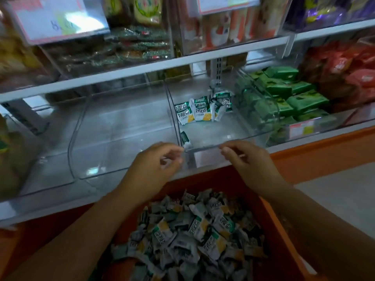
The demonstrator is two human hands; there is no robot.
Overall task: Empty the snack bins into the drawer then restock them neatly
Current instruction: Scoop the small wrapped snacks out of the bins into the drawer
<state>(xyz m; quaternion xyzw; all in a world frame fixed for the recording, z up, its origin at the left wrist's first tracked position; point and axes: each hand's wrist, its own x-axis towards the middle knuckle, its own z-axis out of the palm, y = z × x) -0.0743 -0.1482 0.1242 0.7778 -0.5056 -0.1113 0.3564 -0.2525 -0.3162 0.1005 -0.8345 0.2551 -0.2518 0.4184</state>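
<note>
Nearest, at 6 o'clock, an orange drawer point(284, 230) stands open, heaped with loose white-and-green packets point(192, 236). Both forearms reach over the heap to the shelf behind it.

Just beyond the drawer, the left hand point(152, 165) has its fingers curled, with the tips at the front-left corner of a clear bin point(203, 148). The right hand point(249, 163), also curled, has its fingertips at the same front rim, toward 3 o'clock. Blur keeps me from telling whether either hand pinches the rim or only touches it.

Inside the bin, one packet point(185, 139) stands against the left wall near the front. A short row point(200, 110) of the same snack stands upright toward the back.

At 9 o'clock of it sits a second bin point(121, 128), just beside. At 3 o'clock a third bin holds stacked green packs point(290, 94), with red packs point(349, 67) farther right.

Farthest, at 12 o'clock, an upper shelf point(182, 57) carries more bins of snacks.
</note>
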